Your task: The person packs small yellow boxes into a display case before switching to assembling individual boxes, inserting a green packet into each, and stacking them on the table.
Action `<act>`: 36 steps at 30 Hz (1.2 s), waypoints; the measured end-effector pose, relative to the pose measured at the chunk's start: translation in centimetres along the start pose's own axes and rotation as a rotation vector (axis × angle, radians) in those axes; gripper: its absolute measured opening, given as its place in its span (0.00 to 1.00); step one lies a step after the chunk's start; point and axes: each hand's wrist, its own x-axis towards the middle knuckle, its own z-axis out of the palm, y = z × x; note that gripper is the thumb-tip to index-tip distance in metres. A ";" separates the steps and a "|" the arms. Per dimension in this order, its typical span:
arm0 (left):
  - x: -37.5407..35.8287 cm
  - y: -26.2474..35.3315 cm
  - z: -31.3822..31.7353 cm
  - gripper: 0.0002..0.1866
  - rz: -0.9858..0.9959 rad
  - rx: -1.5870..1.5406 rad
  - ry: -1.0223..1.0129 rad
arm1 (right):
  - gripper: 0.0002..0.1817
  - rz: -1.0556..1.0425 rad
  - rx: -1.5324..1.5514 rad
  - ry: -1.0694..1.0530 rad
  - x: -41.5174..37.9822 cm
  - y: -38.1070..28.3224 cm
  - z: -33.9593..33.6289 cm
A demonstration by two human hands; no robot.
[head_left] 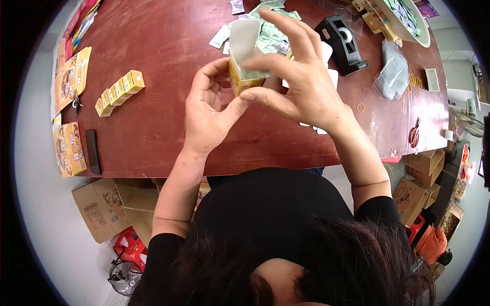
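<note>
A small yellow carton box (237, 80) with its white inner flap (244, 38) standing up is between my hands, above the table. My left hand (208, 104) is closed around its left side, thumb at the lower front. My right hand (309, 84) has its thumb against the lower front of the box and its index finger at the open top. Its other fingers are raised and spread. Pale green packaging shows inside the opening; how much the box contains is hidden. Behind the box lies a pile of green sachets (272, 36).
The red-brown table (153, 130) bears a row of yellow boxes (120, 93) at left. A black tape dispenser (341, 45), clear plastic packs (392, 74), red-handled scissors (414, 135) and rubber bands (361, 107) are at right. A bowl of sachets (424, 38) stands at the back right.
</note>
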 end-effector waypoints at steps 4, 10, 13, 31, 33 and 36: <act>0.2 -0.6 0.2 0.37 0.032 0.097 -0.093 | 0.34 0.052 -0.036 0.045 -0.1 0.4 -0.9; 0.4 -0.2 1.2 0.35 0.302 0.131 -0.133 | 0.40 0.228 0.462 -0.140 -1.2 0.9 -0.6; 0.6 0.2 1.1 0.29 0.335 0.336 -0.164 | 0.32 0.357 0.565 -0.238 -1.7 0.7 -1.1; 0.5 2.4 2.0 0.32 0.037 0.050 -0.252 | 0.13 0.427 0.734 -0.245 -1.1 -0.5 -2.1; 0.6 2.5 2.2 0.31 0.058 0.023 -0.253 | 0.10 0.669 0.795 -0.171 -0.9 -1.2 -2.0; 0.6 2.7 2.3 0.29 0.082 0.006 -0.259 | 0.12 0.731 0.813 -0.199 -0.7 -1.0 -2.4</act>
